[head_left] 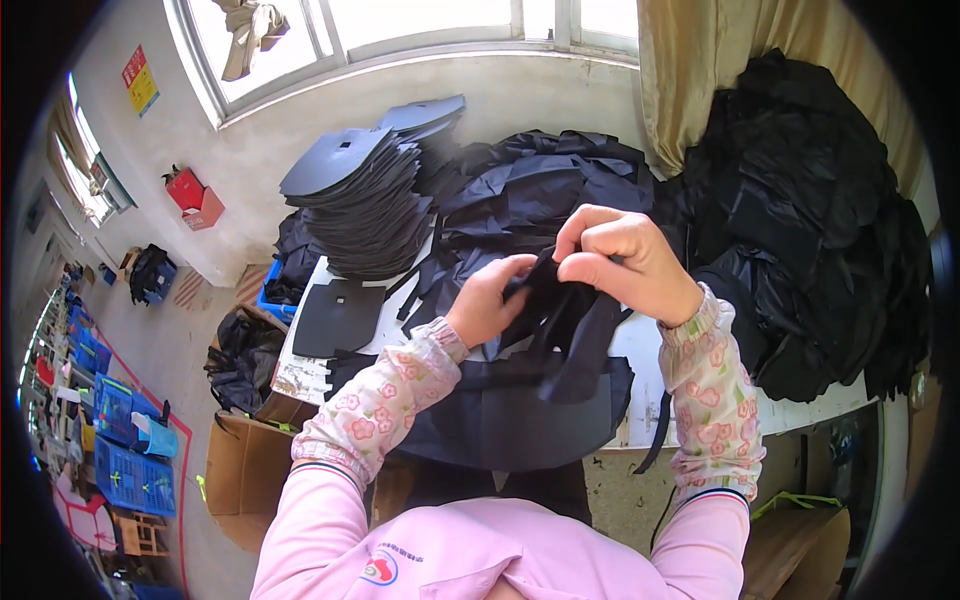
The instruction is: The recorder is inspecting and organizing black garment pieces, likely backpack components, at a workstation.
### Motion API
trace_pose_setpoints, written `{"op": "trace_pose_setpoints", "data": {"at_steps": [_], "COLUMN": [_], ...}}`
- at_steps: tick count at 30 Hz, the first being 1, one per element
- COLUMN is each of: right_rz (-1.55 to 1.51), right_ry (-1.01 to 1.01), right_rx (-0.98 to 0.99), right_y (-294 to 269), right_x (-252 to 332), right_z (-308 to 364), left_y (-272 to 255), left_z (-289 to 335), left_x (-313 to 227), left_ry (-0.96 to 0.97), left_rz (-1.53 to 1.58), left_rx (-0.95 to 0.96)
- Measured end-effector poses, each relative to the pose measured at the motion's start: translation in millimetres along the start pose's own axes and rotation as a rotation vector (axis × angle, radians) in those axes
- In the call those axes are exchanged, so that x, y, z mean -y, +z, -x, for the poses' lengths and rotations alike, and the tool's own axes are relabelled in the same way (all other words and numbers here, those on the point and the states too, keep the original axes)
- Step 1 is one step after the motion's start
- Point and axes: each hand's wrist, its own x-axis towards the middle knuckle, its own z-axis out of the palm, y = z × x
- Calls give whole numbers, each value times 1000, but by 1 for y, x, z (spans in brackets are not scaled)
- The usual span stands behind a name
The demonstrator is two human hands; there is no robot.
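A limp piece of black fabric (572, 335) hangs in front of me above the white table. My left hand (488, 305) is closed on its left side, thumb up. At its top edge, my right hand (628, 262) pinches the cloth between thumb and curled fingers. The lower part of the cloth is blurred and hangs over a wide black panel with a rounded edge (500, 425), which juts past the table's front. Behind my hands lies a heap of black fabric pieces (540, 185).
Stiff black panels form a tall stack (365, 215) at the back left, and a single panel (338, 318) lies before it. A high black fabric pile (800, 220) covers the table's right. Cardboard boxes (242, 475) stand below on both sides. A window (430, 25) is behind.
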Motion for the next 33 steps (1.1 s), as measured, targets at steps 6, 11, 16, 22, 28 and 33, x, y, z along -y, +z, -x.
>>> {"op": "trace_pose_setpoints", "data": {"at_steps": [6,11,16,22,28,33], "right_rz": [559,779,533,-85,-328,168], "right_ry": [38,104,258,328,625,598], "right_rx": [-143,-307,-137,365,644,357], "right_y": [16,22,41,49,46,66], "right_x": [-1,-12,21,34,16,-50], "right_z": [26,59,94,139,142,152], "left_y": [-28,-79,-149,-224,-248,-232], "left_z": [-5,13,73,168,210,200], "left_x": [18,21,24,-17,-33,24], "left_ry": [92,122,-24,-456,-789,-732], "left_rz": [-335,-602,-629,-523,-265,-364], "left_rx": [-418,-419,-473,45,348,687]}}
